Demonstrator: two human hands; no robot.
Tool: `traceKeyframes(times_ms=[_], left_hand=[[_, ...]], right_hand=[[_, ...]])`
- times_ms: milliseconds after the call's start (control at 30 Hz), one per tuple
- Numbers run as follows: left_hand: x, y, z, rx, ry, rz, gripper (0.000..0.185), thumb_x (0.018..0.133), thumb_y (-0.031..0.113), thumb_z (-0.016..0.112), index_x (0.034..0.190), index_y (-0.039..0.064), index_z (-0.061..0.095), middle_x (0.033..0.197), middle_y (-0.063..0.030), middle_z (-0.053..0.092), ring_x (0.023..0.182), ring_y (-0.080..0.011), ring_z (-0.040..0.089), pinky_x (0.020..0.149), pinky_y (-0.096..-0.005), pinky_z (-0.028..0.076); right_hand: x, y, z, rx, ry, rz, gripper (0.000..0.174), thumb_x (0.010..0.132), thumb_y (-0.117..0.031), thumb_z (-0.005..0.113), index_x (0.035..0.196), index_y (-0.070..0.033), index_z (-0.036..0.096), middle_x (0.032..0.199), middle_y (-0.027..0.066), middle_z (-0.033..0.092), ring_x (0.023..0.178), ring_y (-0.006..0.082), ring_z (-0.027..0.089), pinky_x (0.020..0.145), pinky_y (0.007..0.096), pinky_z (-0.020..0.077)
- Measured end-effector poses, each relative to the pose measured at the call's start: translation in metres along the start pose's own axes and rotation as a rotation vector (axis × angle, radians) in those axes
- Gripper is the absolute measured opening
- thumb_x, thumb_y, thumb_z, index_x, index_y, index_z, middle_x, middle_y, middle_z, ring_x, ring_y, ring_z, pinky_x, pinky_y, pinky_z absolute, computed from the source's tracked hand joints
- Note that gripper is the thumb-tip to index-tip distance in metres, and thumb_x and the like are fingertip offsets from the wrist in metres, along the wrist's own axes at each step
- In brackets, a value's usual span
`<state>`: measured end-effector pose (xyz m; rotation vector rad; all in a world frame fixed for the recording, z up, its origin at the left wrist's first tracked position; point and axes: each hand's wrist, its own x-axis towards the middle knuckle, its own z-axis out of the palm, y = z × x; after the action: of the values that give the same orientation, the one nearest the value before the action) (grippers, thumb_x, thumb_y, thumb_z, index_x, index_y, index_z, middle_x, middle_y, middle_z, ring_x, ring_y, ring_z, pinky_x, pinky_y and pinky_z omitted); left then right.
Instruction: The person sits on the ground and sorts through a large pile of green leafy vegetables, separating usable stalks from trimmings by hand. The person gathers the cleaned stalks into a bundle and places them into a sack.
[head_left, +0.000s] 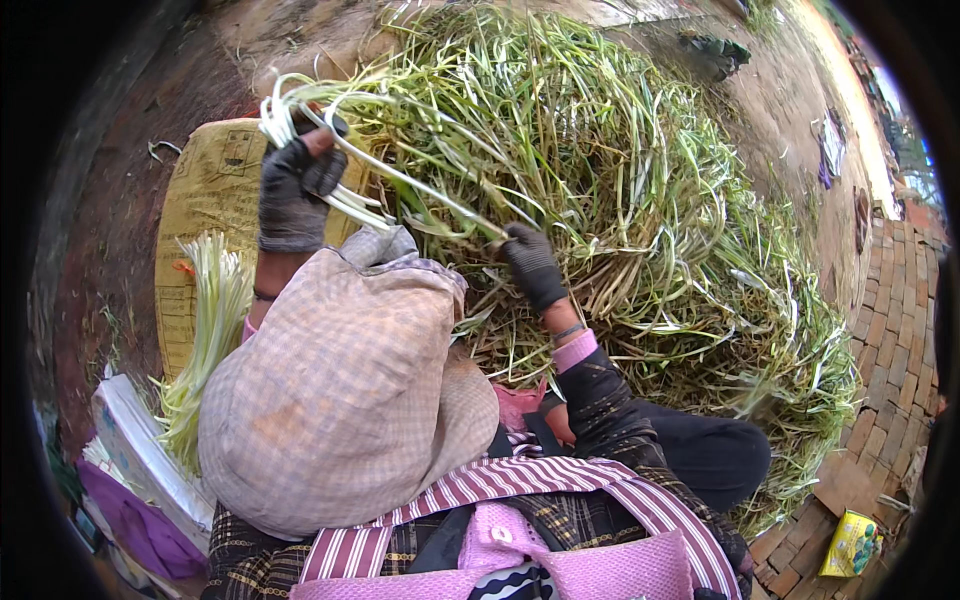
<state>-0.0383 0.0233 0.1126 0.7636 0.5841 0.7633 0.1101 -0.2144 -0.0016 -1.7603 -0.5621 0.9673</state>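
My left hand (300, 180), in a dark fingerless glove, is closed around several white-green leafy stalks (352, 202) at the upper left. My right hand (529, 262), also in a dark glove, pinches one end of a long pale stalk (442, 196) that stretches between both hands. Beyond and beneath them spreads a large heap of long green leaves and stalks (600, 150). At left, a bundle of pale trimmed stalks (214, 330) leans on a yellow printed sack (206, 217). A checked cloth cap (337, 382) hides part of the left forearm.
A white box-like object (146, 442) and purple cloth (135, 525) lie at lower left. Brick paving (892, 315) runs along the right side, with a yellow packet (851, 544) at lower right. A dark crumpled item (716, 56) lies beyond the heap.
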Motion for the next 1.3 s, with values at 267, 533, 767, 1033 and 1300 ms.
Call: traceKeyframes(times_ms=[267, 533, 767, 1033, 1300], left_hand=[[0.029, 0.042, -0.019, -0.259, -0.26, 0.154, 0.017, 0.082, 0.001, 0.048, 0.098, 0.0, 0.051, 0.073, -0.0052, 0.054, 0.037, -0.0019, 0.028, 0.035, -0.0162, 0.025], [0.039, 0.06, -0.027, -0.424, -0.441, 0.093, 0.013, 0.085, 0.004, 0.047, 0.095, -0.003, 0.05, 0.059, 0.001, 0.045, 0.036, -0.0025, 0.028, 0.036, -0.0169, 0.025], [0.002, 0.004, 0.034, 0.005, -0.228, -0.019, 0.017, 0.078, 0.003, 0.053, 0.094, 0.002, 0.049, 0.055, 0.0025, 0.045, 0.036, -0.0032, 0.031, 0.034, -0.0178, 0.027], [-0.001, -0.009, 0.032, 0.165, -0.174, -0.198, 0.027, 0.078, 0.01, 0.054, 0.102, 0.002, 0.047, 0.068, -0.0037, 0.056, 0.037, -0.003, 0.033, 0.034, -0.0175, 0.029], [-0.026, -0.047, 0.054, 0.119, -0.332, -0.522, 0.034, 0.076, 0.02, 0.059, 0.102, 0.001, 0.049, 0.071, -0.0063, 0.058, 0.044, -0.0059, 0.048, 0.038, -0.0156, 0.039]], right_hand=[[0.011, 0.023, -0.065, 1.021, 0.07, 0.322, 0.016, 0.087, -0.019, 0.045, 0.085, -0.005, 0.051, 0.05, -0.0053, 0.03, 0.037, 0.0059, 0.027, 0.036, 0.0213, 0.0226], [0.005, -0.003, -0.089, 0.743, 0.258, 0.205, 0.021, 0.083, -0.019, 0.051, 0.096, -0.003, 0.049, 0.068, 0.0023, 0.048, 0.05, 0.011, 0.044, 0.048, 0.0256, 0.0373], [0.0, -0.095, -0.038, -0.276, 0.267, -0.657, 0.053, 0.067, -0.015, 0.067, 0.112, -0.001, 0.045, 0.105, 0.0154, 0.052, 0.098, 0.0277, 0.051, 0.088, 0.034, 0.0391], [-0.025, -0.077, -0.006, 0.136, -0.052, 0.06, 0.028, 0.085, -0.031, 0.051, 0.092, -0.005, 0.058, 0.064, -0.0007, 0.055, 0.053, 0.0055, 0.047, 0.049, 0.0198, 0.039], [-0.014, -0.1, 0.029, -0.117, -0.192, -0.375, 0.022, 0.081, -0.02, 0.054, 0.095, -0.003, 0.053, 0.085, 0.0152, 0.058, 0.077, 0.028, 0.057, 0.07, 0.0345, 0.0449]])
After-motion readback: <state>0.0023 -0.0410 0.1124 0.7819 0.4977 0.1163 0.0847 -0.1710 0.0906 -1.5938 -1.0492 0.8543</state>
